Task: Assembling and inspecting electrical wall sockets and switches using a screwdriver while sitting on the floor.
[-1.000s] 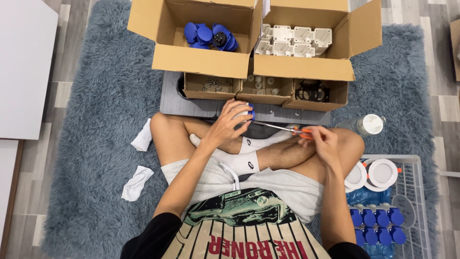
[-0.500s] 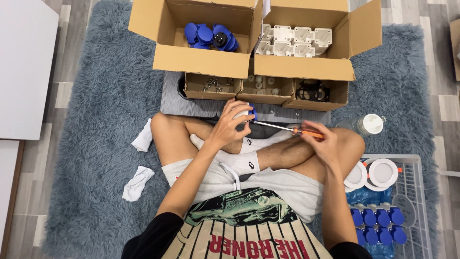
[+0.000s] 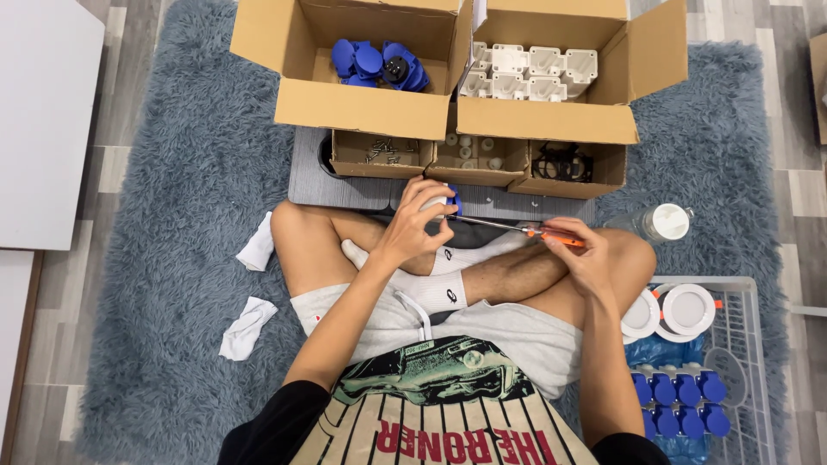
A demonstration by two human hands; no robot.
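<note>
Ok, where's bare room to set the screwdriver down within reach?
Bare rug lies left of the knee, between the boxes and the white cloths. A smaller patch lies right, between bottle and box flap. Ahead is crowded: small trays on the mat; the basket is full.

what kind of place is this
Likely a home floor used for assembly work: a person sits cross-legged on a shaggy rug, facing cardboard boxes of parts, with a screwdriver in hand.
</note>
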